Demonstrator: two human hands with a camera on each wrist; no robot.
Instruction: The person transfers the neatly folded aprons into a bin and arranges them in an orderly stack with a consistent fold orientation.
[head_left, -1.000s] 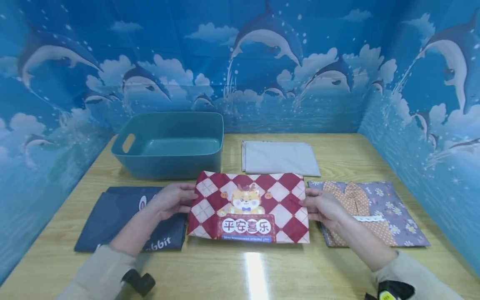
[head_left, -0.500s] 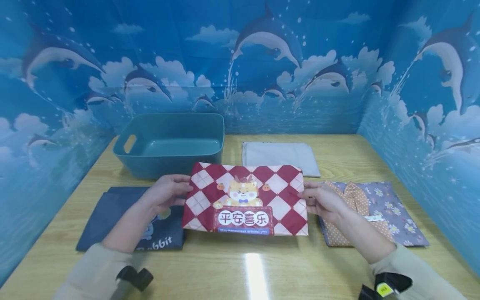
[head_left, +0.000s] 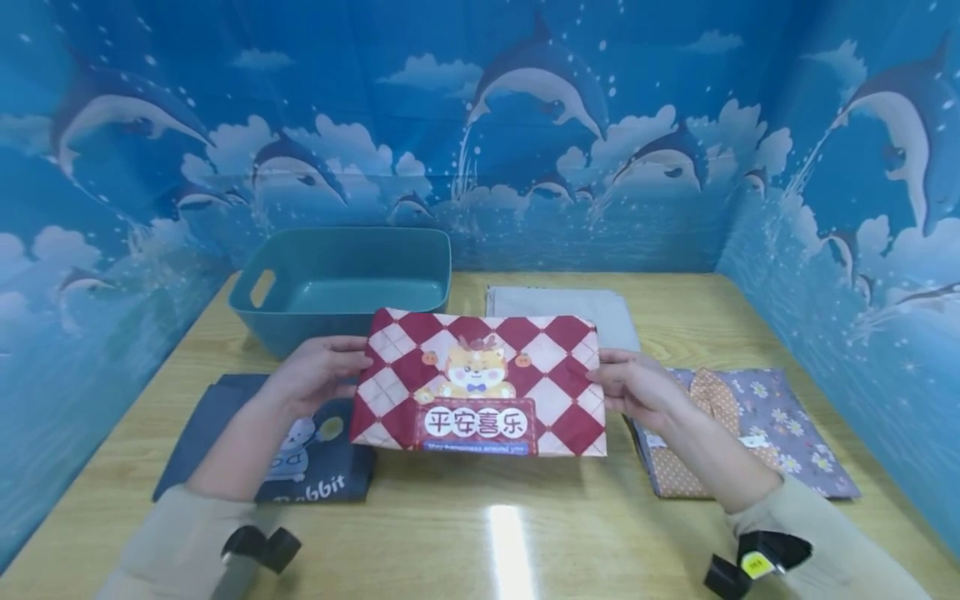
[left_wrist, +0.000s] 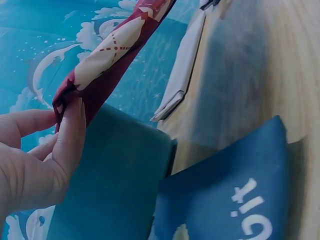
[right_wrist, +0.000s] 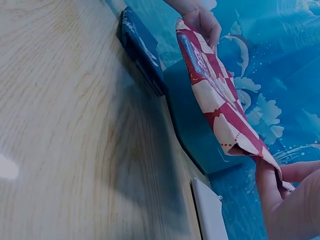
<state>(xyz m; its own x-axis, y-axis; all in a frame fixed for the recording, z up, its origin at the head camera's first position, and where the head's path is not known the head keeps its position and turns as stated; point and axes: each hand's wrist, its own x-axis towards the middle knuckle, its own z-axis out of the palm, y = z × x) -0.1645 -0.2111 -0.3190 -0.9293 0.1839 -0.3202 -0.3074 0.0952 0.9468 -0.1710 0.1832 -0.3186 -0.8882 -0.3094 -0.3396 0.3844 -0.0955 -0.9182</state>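
Observation:
Both hands hold a folded red-and-cream diamond-patterned cloth [head_left: 480, 383], printed with a cartoon dog and white lettering, raised above the table. My left hand [head_left: 322, 375] pinches its left edge between thumb and fingers, also plain in the left wrist view, where the cloth [left_wrist: 112, 55] slants up from the fingertips. At the opposite edge my right hand [head_left: 637, 387] pinches the cloth the same way. The right wrist view shows the folded layers of the cloth [right_wrist: 220, 95] from the side, well above the wood.
Behind the held cloth stands a teal plastic bin [head_left: 337, 271] with nothing in it. A folded grey-white cloth [head_left: 562, 300] lies at the back. Dark blue folded cloth with a rabbit print [head_left: 217, 417] is at left, a grey floral folded cloth [head_left: 787, 425] at right. Dolphin-printed curtains [head_left: 480, 125] surround the table.
Both hands have lifted the diamond-patterned cloth higher and carried it a little to the left and away, toward the bin. More of the rabbit print now shows.

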